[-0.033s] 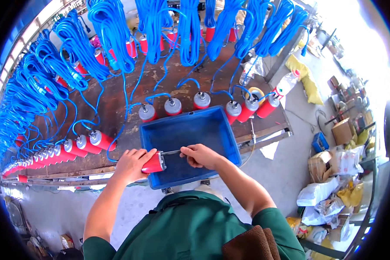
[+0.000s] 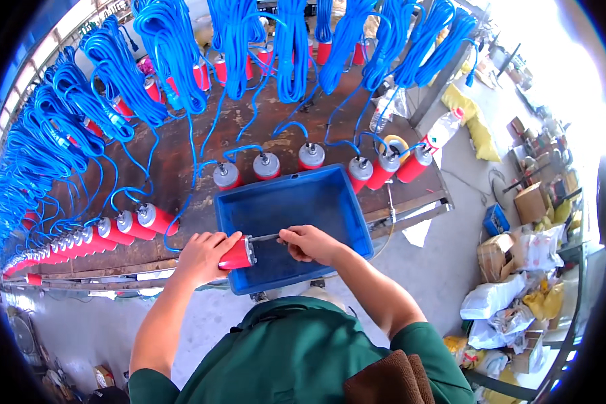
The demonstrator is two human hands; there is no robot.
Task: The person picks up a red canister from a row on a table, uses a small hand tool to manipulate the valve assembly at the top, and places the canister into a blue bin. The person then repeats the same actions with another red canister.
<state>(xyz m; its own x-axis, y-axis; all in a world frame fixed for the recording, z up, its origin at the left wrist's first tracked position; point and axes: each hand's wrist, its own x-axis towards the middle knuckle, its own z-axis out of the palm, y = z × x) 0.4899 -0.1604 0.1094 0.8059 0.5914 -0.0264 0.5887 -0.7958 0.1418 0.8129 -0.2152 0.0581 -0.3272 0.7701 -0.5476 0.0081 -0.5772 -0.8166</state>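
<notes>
My left hand [image 2: 206, 254] is wrapped round a red cylinder [image 2: 235, 256] with a metal end, held level over the near left part of a blue plastic tub [image 2: 291, 285]. From the right, my right hand [image 2: 308, 244] pinches a thin grey metal rod [image 2: 266, 238]. The rod's other end meets the cylinder's metal end face. Whether the rod is part of the cylinder or a separate tool, I cannot tell. The tub's dark inside shows below both hands.
Red cylinders with grey caps [image 2: 266, 165] and blue cables stand along the worn brown bench [image 2: 249, 121]. Bundles of blue cable [image 2: 165, 54] hang above it. A tape roll [image 2: 395, 145] and a plastic bottle [image 2: 444, 128] are at the right end. Boxes and bags [image 2: 495, 296] lie on the floor at right.
</notes>
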